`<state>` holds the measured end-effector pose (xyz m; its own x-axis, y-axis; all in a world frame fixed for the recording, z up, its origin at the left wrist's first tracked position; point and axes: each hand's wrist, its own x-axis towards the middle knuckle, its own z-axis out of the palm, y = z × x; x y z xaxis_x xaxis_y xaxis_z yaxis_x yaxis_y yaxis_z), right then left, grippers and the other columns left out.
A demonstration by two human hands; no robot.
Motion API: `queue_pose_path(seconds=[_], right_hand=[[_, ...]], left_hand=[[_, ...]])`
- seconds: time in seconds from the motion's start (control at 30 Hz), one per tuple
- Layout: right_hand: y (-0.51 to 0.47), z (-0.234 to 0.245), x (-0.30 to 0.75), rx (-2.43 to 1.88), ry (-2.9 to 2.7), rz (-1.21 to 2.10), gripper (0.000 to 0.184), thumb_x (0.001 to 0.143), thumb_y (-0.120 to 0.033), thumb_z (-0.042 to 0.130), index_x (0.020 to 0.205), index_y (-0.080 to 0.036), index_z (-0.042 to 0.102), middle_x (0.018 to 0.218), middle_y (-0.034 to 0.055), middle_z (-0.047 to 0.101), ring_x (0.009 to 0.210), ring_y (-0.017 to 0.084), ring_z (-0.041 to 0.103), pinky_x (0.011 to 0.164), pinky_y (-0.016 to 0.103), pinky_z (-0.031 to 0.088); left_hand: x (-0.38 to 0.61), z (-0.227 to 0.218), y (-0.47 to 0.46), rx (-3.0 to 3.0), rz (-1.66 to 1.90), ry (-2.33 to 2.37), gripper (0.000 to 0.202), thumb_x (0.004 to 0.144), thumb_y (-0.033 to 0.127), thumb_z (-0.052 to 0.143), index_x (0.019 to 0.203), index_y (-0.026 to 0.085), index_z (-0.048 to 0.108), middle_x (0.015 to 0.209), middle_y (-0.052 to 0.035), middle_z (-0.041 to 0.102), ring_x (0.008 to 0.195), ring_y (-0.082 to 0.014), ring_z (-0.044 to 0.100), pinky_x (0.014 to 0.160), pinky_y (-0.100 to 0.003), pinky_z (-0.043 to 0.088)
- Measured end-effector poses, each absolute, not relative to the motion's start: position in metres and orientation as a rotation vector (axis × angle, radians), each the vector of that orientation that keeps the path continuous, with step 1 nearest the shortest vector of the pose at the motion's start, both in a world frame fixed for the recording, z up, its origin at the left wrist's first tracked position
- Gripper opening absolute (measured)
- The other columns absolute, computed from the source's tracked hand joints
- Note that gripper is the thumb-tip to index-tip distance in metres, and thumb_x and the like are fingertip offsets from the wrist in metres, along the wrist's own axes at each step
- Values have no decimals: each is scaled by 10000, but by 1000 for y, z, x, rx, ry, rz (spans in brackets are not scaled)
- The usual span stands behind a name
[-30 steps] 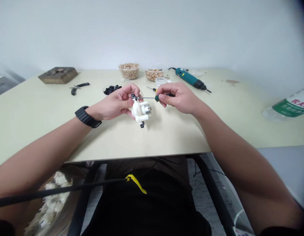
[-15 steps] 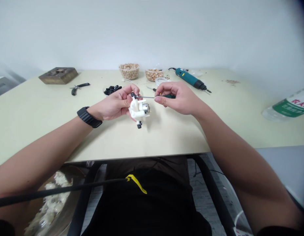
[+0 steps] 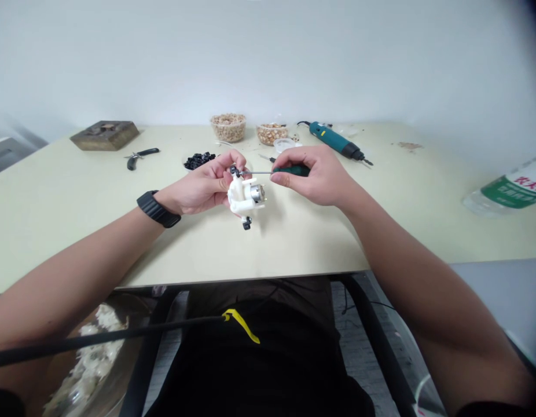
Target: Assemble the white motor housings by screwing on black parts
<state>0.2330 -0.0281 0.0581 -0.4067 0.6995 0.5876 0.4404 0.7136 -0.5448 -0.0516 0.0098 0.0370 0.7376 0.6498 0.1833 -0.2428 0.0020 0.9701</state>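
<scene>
My left hand (image 3: 205, 185) is closed around a small white plastic motor assembly (image 3: 245, 198) with a silver motor can and black end pieces, held just above the pale table (image 3: 77, 220). My right hand (image 3: 314, 174) pinches a green-handled screwdriver (image 3: 289, 171). Its thin shaft runs left to a black part at the top of the assembly. A black watch sits on my left wrist.
Behind my hands lie a pile of black parts (image 3: 199, 159), two tubs of tan pieces (image 3: 227, 126), a teal power screwdriver (image 3: 335, 139), black pliers (image 3: 140, 155) and a wooden block (image 3: 105, 134). A plastic bottle (image 3: 509, 188) lies at the right edge.
My right fingers shifted along the screwdriver handle, showing more of its green grip. The motor assembly tilted slightly and moved a little left in my left hand.
</scene>
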Motion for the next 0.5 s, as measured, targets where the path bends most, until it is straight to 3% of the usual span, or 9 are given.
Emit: queue_pose_path(seconds=[0.27, 0.5], right_hand=[[-30, 59, 232, -864, -2087, 405, 352, 953, -548, 818, 877, -204, 805, 832, 38, 759, 773, 191, 615, 744, 359, 443], [-37, 62, 230, -881, -2141, 365, 338, 960, -549, 815, 895, -220, 770, 827, 33, 729, 795, 201, 590, 760, 362, 417]], left_hand=[[-53, 35, 12, 1431, 720, 352, 419, 879, 455, 974, 1091, 223, 697, 1007, 16, 761, 803, -96, 762, 733, -187, 679], [-54, 34, 14, 1446, 690, 358, 348, 901, 365, 965, 1081, 225, 701, 1014, -5, 773, 764, -104, 751, 625, -162, 635]])
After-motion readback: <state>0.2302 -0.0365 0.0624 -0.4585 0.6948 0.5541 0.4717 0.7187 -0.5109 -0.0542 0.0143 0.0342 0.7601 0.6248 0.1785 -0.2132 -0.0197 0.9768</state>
